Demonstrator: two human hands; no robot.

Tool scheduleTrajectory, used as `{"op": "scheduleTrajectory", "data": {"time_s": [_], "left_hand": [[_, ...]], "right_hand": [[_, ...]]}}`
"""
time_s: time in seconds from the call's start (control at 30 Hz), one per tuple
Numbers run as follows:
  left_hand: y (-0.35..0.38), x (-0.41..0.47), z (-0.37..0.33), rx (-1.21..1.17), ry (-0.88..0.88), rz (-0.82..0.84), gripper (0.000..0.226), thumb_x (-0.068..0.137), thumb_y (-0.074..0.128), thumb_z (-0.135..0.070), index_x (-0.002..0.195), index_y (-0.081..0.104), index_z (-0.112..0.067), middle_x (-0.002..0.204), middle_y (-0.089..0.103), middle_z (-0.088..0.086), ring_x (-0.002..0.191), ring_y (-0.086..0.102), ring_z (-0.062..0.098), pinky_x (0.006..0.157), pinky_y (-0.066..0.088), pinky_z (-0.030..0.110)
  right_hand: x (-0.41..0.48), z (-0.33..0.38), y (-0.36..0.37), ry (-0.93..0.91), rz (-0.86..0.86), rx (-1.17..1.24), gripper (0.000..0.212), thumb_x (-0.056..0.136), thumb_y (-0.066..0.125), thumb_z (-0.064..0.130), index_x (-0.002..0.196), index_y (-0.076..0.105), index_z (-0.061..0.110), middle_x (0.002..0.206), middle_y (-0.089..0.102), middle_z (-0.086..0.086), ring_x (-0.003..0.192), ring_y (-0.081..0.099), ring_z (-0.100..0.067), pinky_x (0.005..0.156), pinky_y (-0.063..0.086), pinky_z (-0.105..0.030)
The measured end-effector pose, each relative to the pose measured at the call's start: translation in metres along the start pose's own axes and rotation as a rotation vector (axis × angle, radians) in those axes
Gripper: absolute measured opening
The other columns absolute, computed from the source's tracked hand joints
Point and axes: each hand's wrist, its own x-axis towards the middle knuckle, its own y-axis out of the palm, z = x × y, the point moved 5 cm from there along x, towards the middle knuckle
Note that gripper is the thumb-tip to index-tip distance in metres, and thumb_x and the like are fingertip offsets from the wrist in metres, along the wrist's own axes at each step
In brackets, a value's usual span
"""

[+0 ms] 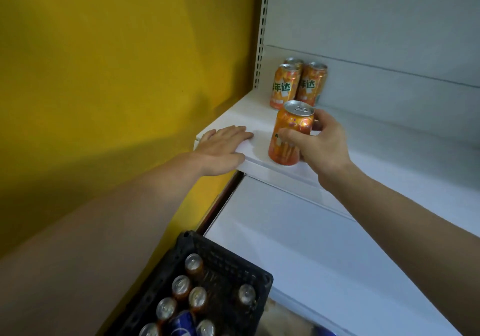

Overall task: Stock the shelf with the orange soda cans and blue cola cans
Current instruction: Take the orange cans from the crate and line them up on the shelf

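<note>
Yellow wall (pixel 104 76) on the left, white shelf (pixel 233 117) on the right, and right at that shelf's front edge stands an orange soda can (pixel 284 148), upright. The right hand (pixel 322 148) is wrapped around its side, thumb across the front, fingers round the back. Whether the base is resting on the shelf or just off it, I can't tell.

Over to the left, the left hand (pixel 223 146) lies flat on the shelf's front corner, fingers straight, holding nothing. Deeper in, at the back-left corner by the perforated upright (pixel 262 29), three more orange cans (pixel 283 86) stand bunched together, apart from the held one.

Down below, beside a lower white shelf (pixel 285 231), a black crate (pixel 233 265) carries several silver-topped cans (pixel 198 296) standing upright. A blue cola can (pixel 181 325) shows its side among them near the bottom edge.
</note>
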Motion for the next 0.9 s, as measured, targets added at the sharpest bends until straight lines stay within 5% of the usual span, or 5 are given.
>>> {"op": "scheduleTrajectory", "data": {"time_s": [0.23, 0.4, 0.6, 0.8, 0.9], "left_hand": [[0.000, -0.001, -0.002, 0.013, 0.011, -0.011, 0.066, 0.093, 0.041, -0.031, 0.155, 0.021, -0.037, 0.167, 0.008, -0.011, 0.153, 0.001, 0.009, 0.123, -0.001, 0.040], [0.002, 0.001, 0.001, 0.027, 0.009, -0.015, 0.067, 0.094, 0.043, -0.027, 0.155, 0.020, -0.038, 0.167, 0.008, -0.011, 0.153, 0.002, 0.008, 0.123, -0.001, 0.039], [0.001, 0.002, 0.001, 0.033, 0.006, -0.004, 0.067, 0.093, 0.043, -0.028, 0.155, 0.019, -0.038, 0.166, 0.008, -0.012, 0.152, 0.002, 0.009, 0.122, -0.001, 0.040], [-0.002, 0.005, -0.005, 0.141, -0.013, 0.077, 0.066, 0.098, 0.033, -0.035, 0.158, 0.006, -0.039, 0.168, -0.002, -0.012, 0.153, -0.004, 0.010, 0.123, 0.000, 0.043], [-0.012, 0.015, -0.003, 0.127, -0.019, 0.049, 0.056, 0.100, 0.027, -0.036, 0.154, 0.020, -0.044, 0.166, 0.012, -0.012, 0.151, 0.007, 0.013, 0.118, 0.012, 0.048]], "right_hand": [[0.022, -0.001, 0.020, -0.021, -0.087, -0.151, 0.100, 0.050, 0.086, 0.064, 0.134, 0.042, 0.031, 0.128, 0.057, 0.001, 0.115, 0.060, -0.019, 0.098, 0.054, -0.043], [0.021, -0.020, 0.025, -0.014, 0.061, -0.241, 0.089, 0.067, 0.090, 0.027, 0.140, 0.040, 0.022, 0.129, 0.059, 0.000, 0.118, 0.059, -0.019, 0.104, 0.049, -0.039], [0.025, -0.024, 0.028, -0.025, 0.002, -0.287, 0.088, 0.065, 0.093, 0.040, 0.135, 0.043, 0.022, 0.116, 0.060, 0.006, 0.107, 0.060, -0.012, 0.093, 0.050, -0.029], [0.029, -0.025, 0.034, -0.108, 0.018, -0.221, 0.083, 0.073, 0.088, 0.025, 0.142, 0.041, 0.022, 0.120, 0.059, 0.010, 0.110, 0.058, -0.009, 0.093, 0.046, -0.023], [0.040, -0.028, 0.029, -0.114, -0.036, -0.230, 0.079, 0.073, 0.089, 0.029, 0.138, 0.045, 0.023, 0.117, 0.063, 0.010, 0.104, 0.062, -0.008, 0.090, 0.051, -0.024]]}}
